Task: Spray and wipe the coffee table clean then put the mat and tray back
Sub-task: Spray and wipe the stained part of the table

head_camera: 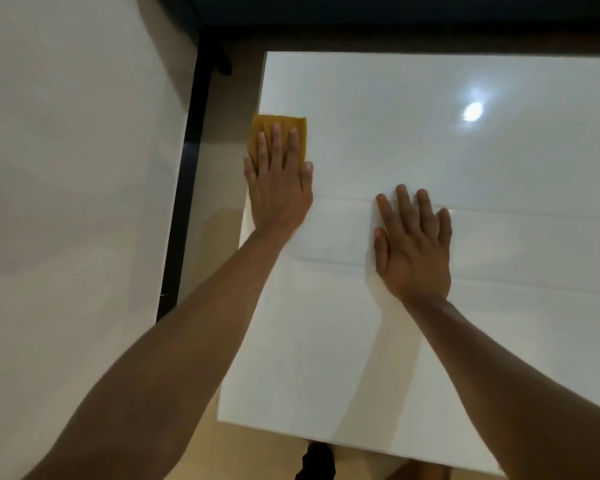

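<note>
The left hand (278,188) lies flat, fingers straight, and presses a folded yellow cloth (279,133) on the glossy white coffee table (430,341), near its far left corner. The right hand (413,244) rests flat on the tabletop, holding nothing.

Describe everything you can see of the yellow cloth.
The cloth is mustard yellow, looks like soft fabric, and appears folded into a small flat rectangle. It lies flat on the glossy white table, near the table's left edge toward the far corner, with its left side at or just over that edge. The left hand presses on it with straight fingers, covering its near part, so only the far strip and sides show. The right hand rests flat on the bare table, apart from it.
</note>
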